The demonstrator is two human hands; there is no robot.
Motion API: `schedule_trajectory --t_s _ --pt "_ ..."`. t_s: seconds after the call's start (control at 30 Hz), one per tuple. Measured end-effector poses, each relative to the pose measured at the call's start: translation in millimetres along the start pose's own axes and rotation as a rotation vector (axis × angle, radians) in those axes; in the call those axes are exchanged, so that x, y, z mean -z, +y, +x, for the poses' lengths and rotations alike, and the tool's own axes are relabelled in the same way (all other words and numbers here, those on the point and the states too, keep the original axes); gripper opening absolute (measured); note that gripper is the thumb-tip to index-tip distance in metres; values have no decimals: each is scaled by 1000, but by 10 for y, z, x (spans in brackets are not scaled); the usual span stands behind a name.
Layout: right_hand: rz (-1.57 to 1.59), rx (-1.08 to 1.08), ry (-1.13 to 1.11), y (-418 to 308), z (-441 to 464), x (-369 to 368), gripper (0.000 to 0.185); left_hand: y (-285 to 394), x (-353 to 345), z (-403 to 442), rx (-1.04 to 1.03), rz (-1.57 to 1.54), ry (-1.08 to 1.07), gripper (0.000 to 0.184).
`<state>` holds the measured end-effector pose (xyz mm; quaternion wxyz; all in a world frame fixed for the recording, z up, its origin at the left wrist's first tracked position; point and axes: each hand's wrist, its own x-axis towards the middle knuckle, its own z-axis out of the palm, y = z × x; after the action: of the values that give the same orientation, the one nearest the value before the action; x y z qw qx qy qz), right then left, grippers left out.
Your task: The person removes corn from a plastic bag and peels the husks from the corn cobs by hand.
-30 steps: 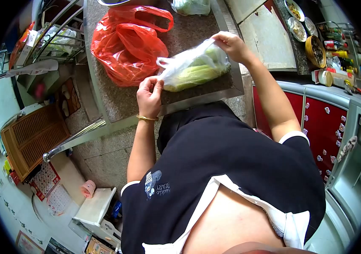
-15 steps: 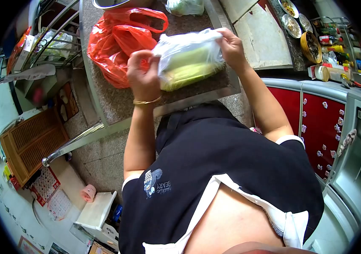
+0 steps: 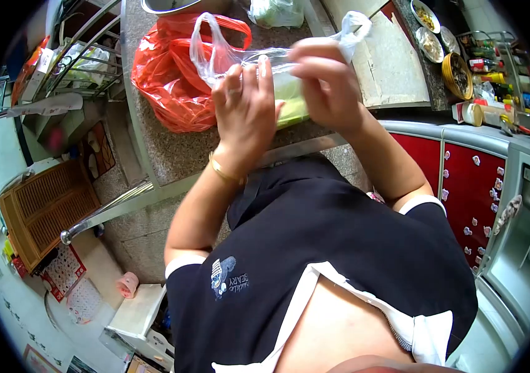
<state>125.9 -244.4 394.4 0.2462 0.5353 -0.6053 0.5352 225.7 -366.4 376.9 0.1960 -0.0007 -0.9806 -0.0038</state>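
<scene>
A thin white plastic bag (image 3: pixel 285 57) lies on the stone counter with its two handle loops standing out left and right. Pale green stalk-like contents (image 3: pixel 293 113) show at its near side; their exact kind I cannot make out. My left hand (image 3: pixel 246 107) rests on the bag's left part, fingers stretched out. Over the right part is my right hand (image 3: pixel 332 87), blurred by motion, with its fingers apart and bent loosely. A red plastic bag (image 3: pixel 168 93) sits against the white one on the left, its contents hidden.
A metal basin (image 3: pixel 175 7) and another bagged green item (image 3: pixel 275 11) stand at the counter's far side. Food dishes (image 3: pixel 427 17), a woven basket (image 3: pixel 456 74) and several bottles (image 3: pixel 486 65) occupy the right-hand surface. The counter (image 3: pixel 181 158) has a metal edge near my body.
My hands have let go of the bag's top corners and moved closer together over it. Its handle loops now spread outward, and the contents are more covered.
</scene>
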Motion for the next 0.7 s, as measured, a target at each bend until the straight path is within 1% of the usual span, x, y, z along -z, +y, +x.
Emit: schedule_trajectory --t_s 0.03,0.07,0.13,0.17,0.2,0.27,0.3,0.37,0.4,0.47,0.5,0.53,0.57,0.6,0.67,0.7 --pt "-12 -69 -156 79 8 -96 17 -55 -168 82 -47 127 3 36" --pt "-24 -141 -312 159 -35 -168 15 -100 -247 33 -124 159 -125 19" --pt "-123 -298 -718 268 -239 -182 6 -96 -247 -16 -361 -12 -212 10" --pt "-214 -405 -931 239 -338 -84 6 -102 -207 -87 -561 -41 -311 10" --pt "-133 -353 -958 318 -516 -45 8 -74 -176 -177 -629 -193 -332 11" --pt "-322 -627 -1151 326 -865 83 21 -80 -267 -422 -575 -525 -551 12" --pt "-319 -632 -1156 304 -895 186 21 -124 -264 -555 -574 -531 -555 12" --pt "-677 -624 -1450 277 -862 402 42 -335 -265 -795 -270 -413 -824 13" --pt "-715 -717 -1540 315 -826 524 65 -489 -381 -885 -108 -386 -1112 15" --pt "-837 -834 -1465 347 -1041 773 75 -658 -413 -1212 -55 -525 -981 16" --pt "-871 -808 -1415 333 -1122 838 83 -602 -377 -1238 -18 -534 -1003 18" --pt "-868 -812 -1424 265 -1121 843 83 -495 -306 -1233 26 -545 -1025 22" --pt "-870 -598 -1281 182 -1085 816 81 -373 -212 -1207 56 -396 -931 25" --pt "-860 -387 -1127 114 -1022 756 79 -315 -213 -1201 109 -385 -882 26" --pt "-435 -232 -900 -38 -765 457 58 -278 -313 -1202 38 -394 -515 24" --pt "-273 -183 -847 -110 -781 259 46 -271 -366 -1142 143 -535 -470 24"
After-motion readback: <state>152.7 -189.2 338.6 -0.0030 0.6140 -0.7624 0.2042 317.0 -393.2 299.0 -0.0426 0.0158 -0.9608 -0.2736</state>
